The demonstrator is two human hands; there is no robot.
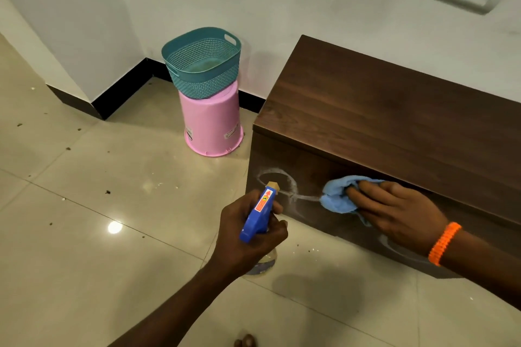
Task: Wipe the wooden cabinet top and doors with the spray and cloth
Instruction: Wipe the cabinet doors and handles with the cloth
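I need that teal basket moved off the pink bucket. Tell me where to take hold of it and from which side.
Grip the teal basket by the cut-out handle slot in its rim at the far right, reaching down from above. It sits upright with its mouth open on the upturned pink bucket, so lift straight up.

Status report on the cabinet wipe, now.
Left hand gripping spray bottle, nozzle toward cabinet door. Right hand pressing blue cloth on door. White spray streaks unwiped beside cloth. Nothing in the way.
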